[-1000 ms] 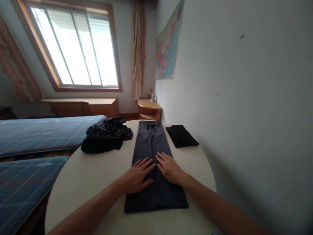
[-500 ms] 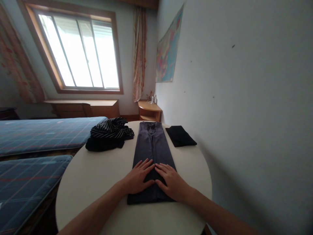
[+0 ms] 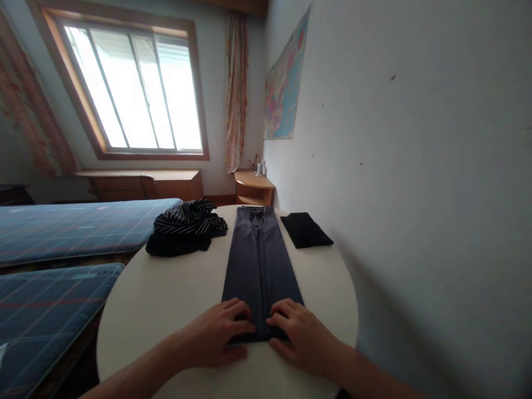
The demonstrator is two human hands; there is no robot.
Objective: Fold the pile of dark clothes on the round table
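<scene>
A dark grey-blue garment (image 3: 244, 266) lies flat on the round white table (image 3: 158, 299), folded into a long strip with a line down its middle. Its far end has a V-shaped opening. At the near edge, my left hand (image 3: 218, 332) rests on the left corner, fingers bent over the cloth and thumb apart on the table side. My right hand (image 3: 301, 335) lies the same way at the right corner, its thumb just off the hem. Between the two hands a strip of the hem shows.
A crumpled heap of black and striped clothes (image 3: 183, 227) sits at the table's far left. A folded black cloth (image 3: 306, 230) lies at the far right. Two plaid mattresses (image 3: 50, 293) stand to the left, and a white wall (image 3: 415, 194) rises close on the right.
Both hands have slid toward me from the middle of the lower cloth to its near edge and moved apart. Their fingers, flat before, are now bent.
</scene>
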